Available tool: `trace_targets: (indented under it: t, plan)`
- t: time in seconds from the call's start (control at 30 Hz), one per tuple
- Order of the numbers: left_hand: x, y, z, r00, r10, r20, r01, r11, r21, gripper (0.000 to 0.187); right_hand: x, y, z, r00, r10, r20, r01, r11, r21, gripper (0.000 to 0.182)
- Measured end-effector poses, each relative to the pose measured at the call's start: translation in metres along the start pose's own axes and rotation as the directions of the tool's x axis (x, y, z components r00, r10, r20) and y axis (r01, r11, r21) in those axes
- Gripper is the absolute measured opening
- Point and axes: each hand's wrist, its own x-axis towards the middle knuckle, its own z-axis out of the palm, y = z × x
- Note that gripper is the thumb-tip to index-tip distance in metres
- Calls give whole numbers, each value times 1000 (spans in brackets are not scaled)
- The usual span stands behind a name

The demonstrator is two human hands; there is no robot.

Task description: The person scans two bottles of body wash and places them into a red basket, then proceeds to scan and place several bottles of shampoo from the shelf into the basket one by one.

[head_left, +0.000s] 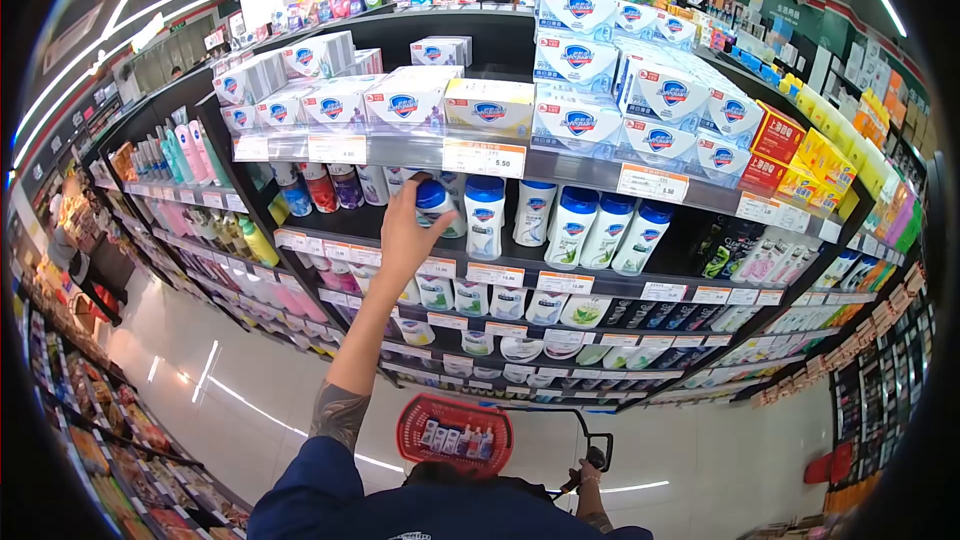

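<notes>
My left hand (402, 240) is stretched out to the shelf, its fingers and thumb wrapped round a blue-capped body wash bottle (432, 198). Just right of it stands a white body wash bottle (485, 220) with a blue cap, and beyond that a group of green-and-white bottles (573, 230). Low at my right side, my right hand (588, 475) is closed round a black handle (597, 457). A thin black bar runs from near this handle toward the red shopping basket (404, 437), where several bottles lie.
Boxed soaps (405, 100) are stacked on the shelf above, behind a price-tag strip (483, 157). More bottles (436, 292) fill the shelves below. Another person (75, 240) stands in the aisle at far left. Shiny floor (250, 380) lies around the basket.
</notes>
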Motion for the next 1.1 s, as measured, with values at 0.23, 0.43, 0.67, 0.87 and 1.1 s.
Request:
trace_targets:
  t: [0.23, 0.43, 0.67, 0.87, 1.1]
  plan:
    - [-22, -22, -2, 959, -284, -10, 238, 822, -518, 58, -23, -5, 11, 997, -55, 56, 57, 998, -38, 29]
    - [-45, 21, -58, 958, -263, -113, 147, 791, -594, 53, -83, -43, 42, 856, -396, 333, 454, 883, -116, 23]
    - [-112, 93, -105, 898, -278, 341, 439, 619, -651, 62, -338, -166, 94, 404, -537, 740, 560, 785, 264, 50]
    - [-158, 111, -67, 768, -264, 584, 606, 594, -529, 62, -400, -182, 94, 352, -489, 798, 216, 872, 440, 52]
    - [-163, 116, -66, 610, -237, 756, 680, 647, -346, 61, -392, -166, 88, 419, -468, 778, 299, 880, 368, 45]
